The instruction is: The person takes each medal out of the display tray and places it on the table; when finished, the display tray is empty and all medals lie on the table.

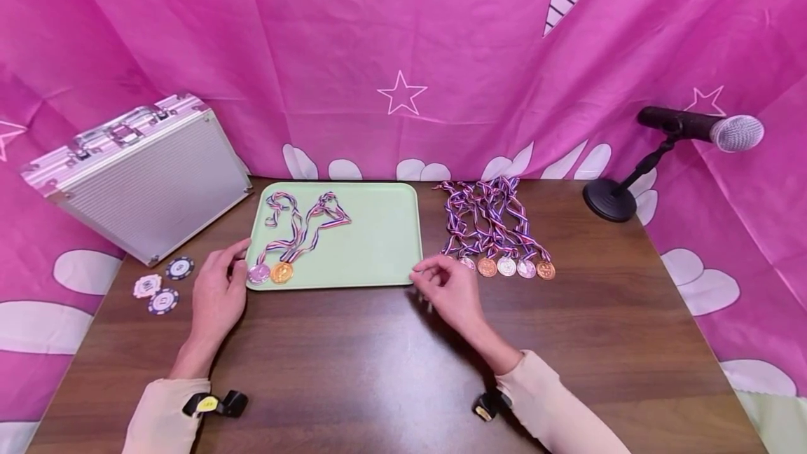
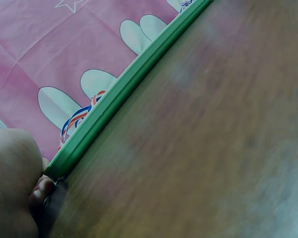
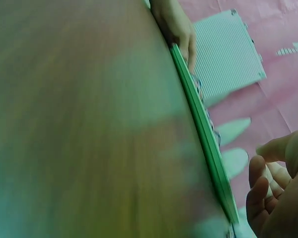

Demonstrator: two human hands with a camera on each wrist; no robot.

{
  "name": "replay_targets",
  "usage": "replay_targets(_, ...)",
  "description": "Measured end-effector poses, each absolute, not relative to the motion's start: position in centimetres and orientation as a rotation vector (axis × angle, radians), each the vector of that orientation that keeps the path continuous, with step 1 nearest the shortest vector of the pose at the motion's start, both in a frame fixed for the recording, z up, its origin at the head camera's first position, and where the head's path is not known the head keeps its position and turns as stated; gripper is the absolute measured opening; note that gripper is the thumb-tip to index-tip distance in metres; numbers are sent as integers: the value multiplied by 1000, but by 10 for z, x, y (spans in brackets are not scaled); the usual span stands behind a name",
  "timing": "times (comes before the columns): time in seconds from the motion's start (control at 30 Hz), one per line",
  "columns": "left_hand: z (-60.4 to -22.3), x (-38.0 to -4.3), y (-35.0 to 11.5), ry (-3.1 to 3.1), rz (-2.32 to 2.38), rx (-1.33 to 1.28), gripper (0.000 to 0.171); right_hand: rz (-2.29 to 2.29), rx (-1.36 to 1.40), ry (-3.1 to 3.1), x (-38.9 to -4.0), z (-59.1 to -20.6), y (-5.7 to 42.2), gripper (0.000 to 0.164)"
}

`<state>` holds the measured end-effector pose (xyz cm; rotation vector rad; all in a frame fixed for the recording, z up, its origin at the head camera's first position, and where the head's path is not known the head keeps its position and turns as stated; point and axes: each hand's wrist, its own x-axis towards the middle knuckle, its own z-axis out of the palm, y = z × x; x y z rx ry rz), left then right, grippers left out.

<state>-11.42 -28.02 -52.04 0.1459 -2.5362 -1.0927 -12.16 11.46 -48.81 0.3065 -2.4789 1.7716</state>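
A pale green tray (image 1: 378,244) lies on the table. On its left side are a pinkish-silver medal (image 1: 259,272) and a gold medal (image 1: 281,272), their striped ribbons (image 1: 309,230) stretching toward the back. My left hand (image 1: 219,293) grips the tray's front left corner, with fingertips at the rim in the left wrist view. By the front right corner is my right hand (image 1: 450,293), its fingers loosely bent and nothing between thumb and fingers. The right wrist view shows this hand (image 3: 280,183) beside the tray's near end (image 3: 228,198).
Right of the tray, several medals (image 1: 506,266) lie in a row with tangled ribbons behind. A silver case (image 1: 151,181) stands at the back left, three poker chips (image 1: 163,301) in front of it. At the back right is a microphone (image 1: 737,133) on a black stand (image 1: 610,200).
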Motion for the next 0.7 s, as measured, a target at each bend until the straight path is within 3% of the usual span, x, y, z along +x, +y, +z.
replay_targets(0.3, -521, -114, -279, -2534, -1092, 141, 40, 1796, 472, -2517, -129, -487, 51, 7)
replay_targets(0.7, -519, -114, -279, -2527, -1099, 139, 40, 1465, 530, -2683, -144, -488, -17, 7)
